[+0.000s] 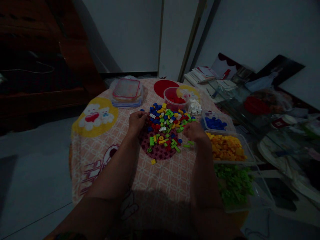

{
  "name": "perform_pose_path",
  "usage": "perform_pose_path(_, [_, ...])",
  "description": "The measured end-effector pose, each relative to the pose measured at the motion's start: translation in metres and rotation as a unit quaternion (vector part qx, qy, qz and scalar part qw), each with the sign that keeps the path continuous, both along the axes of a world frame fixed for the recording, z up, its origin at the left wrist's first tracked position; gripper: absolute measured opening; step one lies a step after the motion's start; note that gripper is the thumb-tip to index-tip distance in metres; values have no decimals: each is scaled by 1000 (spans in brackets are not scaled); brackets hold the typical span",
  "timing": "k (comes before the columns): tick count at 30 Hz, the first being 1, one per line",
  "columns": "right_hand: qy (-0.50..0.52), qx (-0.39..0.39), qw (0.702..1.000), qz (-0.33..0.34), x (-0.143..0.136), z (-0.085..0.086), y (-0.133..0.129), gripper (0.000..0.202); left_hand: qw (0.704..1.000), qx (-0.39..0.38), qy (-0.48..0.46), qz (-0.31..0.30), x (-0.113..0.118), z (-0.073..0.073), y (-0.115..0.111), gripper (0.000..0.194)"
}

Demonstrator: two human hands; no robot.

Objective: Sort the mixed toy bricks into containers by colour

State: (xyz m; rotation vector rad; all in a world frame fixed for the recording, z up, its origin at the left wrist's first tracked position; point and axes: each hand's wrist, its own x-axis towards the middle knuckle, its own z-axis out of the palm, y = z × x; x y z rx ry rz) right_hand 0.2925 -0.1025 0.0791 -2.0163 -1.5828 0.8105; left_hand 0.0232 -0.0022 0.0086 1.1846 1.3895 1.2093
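Note:
A mixed pile of toy building bricks point(170, 116) in green, yellow, blue, red and white lies on the round table, partly over a dark red patterned circle point(160, 154). My left hand point(137, 122) is at the pile's left edge, fingers bent and pressed together. A small blue piece point(142, 110) shows just beyond its fingertips; whether they touch it I cannot tell. At the pile's right side, my right hand point(194, 131) has its fingers curled in close to some green bricks. What either hand holds, if anything, is hidden.
Sorted bricks fill a round tub of red point(172, 89), boxes of blue point(231, 128), yellow point(250, 156) and green point(266, 196) down the right side. White bricks point(195, 107) lie heaped beside the tub. Stacked lidded containers point(127, 91) stand back left. A cluttered glass table point(270, 136) adjoins the right.

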Motion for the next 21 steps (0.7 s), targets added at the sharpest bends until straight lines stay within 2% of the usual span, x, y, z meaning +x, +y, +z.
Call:
perform_pose_path(2, [-68,-46,995,53,-3,0,0,26,1000,-2,-1,3,0,0,0,15])
perform_pose_path(5, [-103,-92,985,106,-12,-2,1,27,1000,-4,0,4,0,2,0,15])
perform_pose_path(10, [-146,-92,969,174,-29,-9,6,19,1000,-2,2,4,1,3,-2,15])
perform_pose_path(15, [-175,-38,966,188,-32,-18,10,13,1000,-7,-5,8,2,6,-4,14])
perform_pose_path(21, [-210,-53,952,216,-36,-19,11,10,1000,-12,-4,17,4,11,-6,11])
